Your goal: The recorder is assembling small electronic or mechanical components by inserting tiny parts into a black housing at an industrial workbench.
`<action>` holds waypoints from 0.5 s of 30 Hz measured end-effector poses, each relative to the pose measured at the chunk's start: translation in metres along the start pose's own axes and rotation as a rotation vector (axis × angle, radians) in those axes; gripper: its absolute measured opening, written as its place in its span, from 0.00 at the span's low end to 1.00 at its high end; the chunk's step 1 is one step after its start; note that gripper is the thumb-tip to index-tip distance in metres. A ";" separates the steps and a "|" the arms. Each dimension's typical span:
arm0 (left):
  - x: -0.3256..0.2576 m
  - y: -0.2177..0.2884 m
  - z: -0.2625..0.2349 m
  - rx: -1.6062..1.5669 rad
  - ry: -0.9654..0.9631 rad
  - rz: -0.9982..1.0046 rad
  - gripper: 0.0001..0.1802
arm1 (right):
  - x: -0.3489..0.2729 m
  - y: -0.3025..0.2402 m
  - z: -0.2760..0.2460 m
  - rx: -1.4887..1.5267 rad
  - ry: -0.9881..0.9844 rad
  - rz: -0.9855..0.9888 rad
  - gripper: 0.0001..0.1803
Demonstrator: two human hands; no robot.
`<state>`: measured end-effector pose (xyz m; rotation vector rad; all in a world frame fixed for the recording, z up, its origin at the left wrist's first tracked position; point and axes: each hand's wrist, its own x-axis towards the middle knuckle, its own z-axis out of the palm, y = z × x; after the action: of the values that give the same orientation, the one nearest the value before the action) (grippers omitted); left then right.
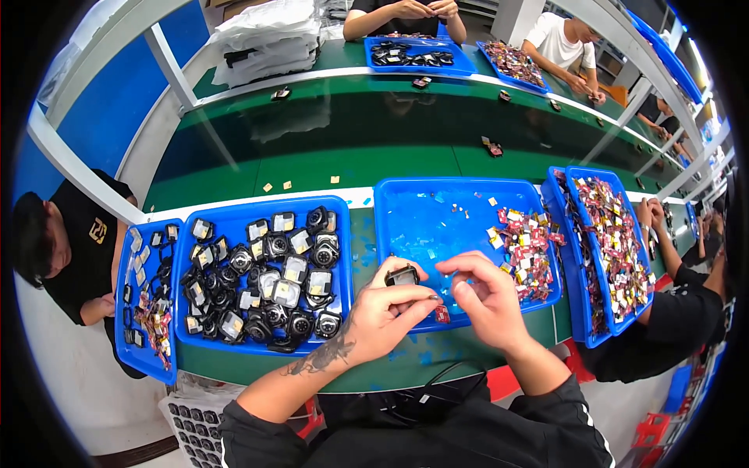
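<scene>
Your left hand [386,308] pinches a small black module [402,275] over the middle tray's [437,210] near edge, fingers closed on it, held up for access. Your right hand [488,296] curls beside it, holding nothing clearly visible. A red part [442,313] lies below.

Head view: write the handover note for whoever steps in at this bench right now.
Left hand: pinches a small black camera module above the near edge of the middle blue tray.
Right hand: fingers curled beside the module; whether it holds a part cannot be told.
A small red part lies just below the hands.
Left blue tray: heaped with black modules.
Middle tray: mostly bare, with a heap of small red and white parts at its right side.
Done and left: the heap of modules is large; what is finished cannot be told.
</scene>
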<state>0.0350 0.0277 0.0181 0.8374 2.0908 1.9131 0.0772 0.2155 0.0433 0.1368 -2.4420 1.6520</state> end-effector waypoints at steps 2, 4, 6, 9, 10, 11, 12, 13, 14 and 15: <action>0.001 0.005 -0.002 -0.032 -0.016 -0.019 0.07 | 0.002 -0.007 -0.001 0.246 -0.164 0.115 0.08; 0.001 0.003 -0.004 0.004 -0.039 -0.047 0.06 | 0.009 -0.005 -0.006 0.157 -0.204 0.044 0.07; 0.002 0.003 -0.005 0.003 -0.037 -0.103 0.07 | 0.010 -0.006 -0.008 0.111 -0.218 0.107 0.05; 0.003 0.001 -0.006 0.033 -0.019 -0.051 0.07 | 0.009 -0.001 -0.012 0.337 -0.307 0.249 0.04; 0.003 0.000 -0.005 0.064 -0.008 0.061 0.07 | 0.009 0.002 -0.011 0.338 -0.309 0.253 0.04; 0.003 0.000 -0.006 0.063 -0.008 0.057 0.07 | 0.010 0.006 -0.010 0.388 -0.351 0.300 0.04; 0.004 0.001 -0.006 0.084 -0.005 0.092 0.07 | 0.011 0.009 -0.010 0.435 -0.388 0.348 0.04; 0.004 0.002 -0.006 0.105 -0.002 0.127 0.06 | 0.011 0.013 -0.007 0.434 -0.382 0.351 0.04; 0.005 0.004 -0.005 0.100 -0.009 0.128 0.06 | 0.012 0.017 -0.002 0.169 -0.256 0.217 0.05; 0.003 0.007 -0.004 0.080 0.007 0.024 0.06 | 0.014 0.021 0.002 -0.090 -0.138 0.079 0.05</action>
<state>0.0322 0.0259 0.0261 0.8776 2.1845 1.8571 0.0593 0.2219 0.0263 0.1477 -2.6515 1.6103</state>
